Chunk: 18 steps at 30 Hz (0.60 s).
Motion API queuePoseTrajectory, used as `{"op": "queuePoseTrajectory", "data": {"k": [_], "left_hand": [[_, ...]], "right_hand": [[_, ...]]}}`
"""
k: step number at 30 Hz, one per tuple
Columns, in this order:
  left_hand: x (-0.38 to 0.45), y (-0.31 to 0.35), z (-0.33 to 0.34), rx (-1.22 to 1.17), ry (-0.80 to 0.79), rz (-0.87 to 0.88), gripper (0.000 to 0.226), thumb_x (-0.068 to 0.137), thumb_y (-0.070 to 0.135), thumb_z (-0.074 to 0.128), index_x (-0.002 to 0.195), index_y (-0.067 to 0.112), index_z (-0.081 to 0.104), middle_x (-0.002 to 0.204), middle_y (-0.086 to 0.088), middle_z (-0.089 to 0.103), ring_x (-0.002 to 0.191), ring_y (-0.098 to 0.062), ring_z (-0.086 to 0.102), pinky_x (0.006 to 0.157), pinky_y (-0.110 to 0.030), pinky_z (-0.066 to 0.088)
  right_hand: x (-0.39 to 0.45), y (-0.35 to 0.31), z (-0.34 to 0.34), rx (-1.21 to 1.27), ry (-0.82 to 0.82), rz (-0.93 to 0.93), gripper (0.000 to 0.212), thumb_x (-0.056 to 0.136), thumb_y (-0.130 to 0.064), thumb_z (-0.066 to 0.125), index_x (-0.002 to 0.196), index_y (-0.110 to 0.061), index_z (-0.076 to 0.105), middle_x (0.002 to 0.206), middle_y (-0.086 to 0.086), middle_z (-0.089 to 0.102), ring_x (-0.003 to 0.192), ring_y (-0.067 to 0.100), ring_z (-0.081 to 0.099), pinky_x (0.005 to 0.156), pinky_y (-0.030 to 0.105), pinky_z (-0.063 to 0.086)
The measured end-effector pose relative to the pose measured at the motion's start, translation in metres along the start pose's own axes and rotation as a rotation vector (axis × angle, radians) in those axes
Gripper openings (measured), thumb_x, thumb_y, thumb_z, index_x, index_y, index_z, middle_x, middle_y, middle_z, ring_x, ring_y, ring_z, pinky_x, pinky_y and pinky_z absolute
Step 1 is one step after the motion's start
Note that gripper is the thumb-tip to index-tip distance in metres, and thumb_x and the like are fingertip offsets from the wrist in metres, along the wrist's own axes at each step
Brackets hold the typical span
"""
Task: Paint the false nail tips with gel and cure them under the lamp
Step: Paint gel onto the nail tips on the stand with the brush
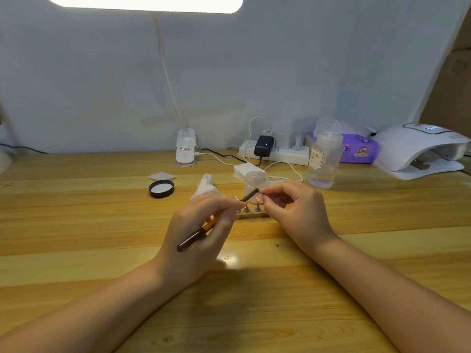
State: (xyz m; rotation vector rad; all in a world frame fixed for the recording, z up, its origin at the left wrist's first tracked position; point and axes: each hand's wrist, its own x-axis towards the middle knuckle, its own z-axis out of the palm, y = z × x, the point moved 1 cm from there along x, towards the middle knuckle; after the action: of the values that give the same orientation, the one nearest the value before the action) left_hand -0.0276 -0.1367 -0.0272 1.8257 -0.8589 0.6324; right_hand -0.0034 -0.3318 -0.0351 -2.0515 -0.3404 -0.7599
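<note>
My left hand (201, 230) grips a slim brush (191, 241) with a dark handle and an amber middle, angled up to the right. My right hand (298, 212) pinches the brush's dark far end (251, 195) between thumb and forefinger. Just behind the fingers, small pink nail tips (258, 200) stand on metal pegs in a wooden holder (254, 214), partly hidden by both hands. The white curing lamp (420, 149) sits at the far right of the table, its opening facing left.
A clear jar (256, 180) stands behind the holder and its black lid (161, 189) lies to the left. Also here are a crumpled tissue (207, 187), cotton pads (244, 170), a pump bottle (323, 159), a purple wipes pack (359, 149), a power strip (276, 153) and a desk lamp base (186, 150).
</note>
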Motion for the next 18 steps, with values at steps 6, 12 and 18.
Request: {"op": "queuePoseTrajectory", "data": {"k": [6, 12, 18], "left_hand": [[-0.0011, -0.0006, -0.0005, 0.03, 0.051, -0.043, 0.027, 0.088, 0.027, 0.052, 0.092, 0.012, 0.074, 0.082, 0.009, 0.069, 0.078, -0.01, 0.064, 0.07, -0.015, 0.043], [0.0009, 0.0013, -0.0007, 0.058, 0.032, 0.011, 0.025, 0.091, 0.027, 0.055, 0.104, 0.013, 0.072, 0.088, 0.003, 0.073, 0.087, -0.015, 0.067, 0.074, -0.035, 0.052], [-0.0016, 0.0007, -0.0019, 0.017, 0.058, -0.048, 0.025, 0.089, 0.027, 0.052, 0.092, 0.013, 0.073, 0.075, 0.007, 0.071, 0.078, -0.011, 0.067, 0.071, -0.023, 0.048]], "right_hand": [[-0.0002, -0.0002, -0.0004, 0.0, 0.018, -0.011, 0.018, 0.079, -0.003, 0.072, 0.089, -0.018, 0.075, 0.079, -0.001, 0.069, 0.073, 0.009, 0.06, 0.064, 0.022, 0.051], [-0.0001, 0.0005, 0.0005, -0.017, 0.001, -0.015, 0.015, 0.079, -0.004, 0.073, 0.089, -0.015, 0.076, 0.079, -0.001, 0.069, 0.073, 0.008, 0.059, 0.064, 0.017, 0.05], [0.0004, -0.0019, 0.0001, 0.022, 0.022, 0.014, 0.019, 0.079, -0.003, 0.072, 0.086, -0.02, 0.073, 0.077, -0.005, 0.068, 0.072, 0.007, 0.06, 0.064, 0.019, 0.051]]}}
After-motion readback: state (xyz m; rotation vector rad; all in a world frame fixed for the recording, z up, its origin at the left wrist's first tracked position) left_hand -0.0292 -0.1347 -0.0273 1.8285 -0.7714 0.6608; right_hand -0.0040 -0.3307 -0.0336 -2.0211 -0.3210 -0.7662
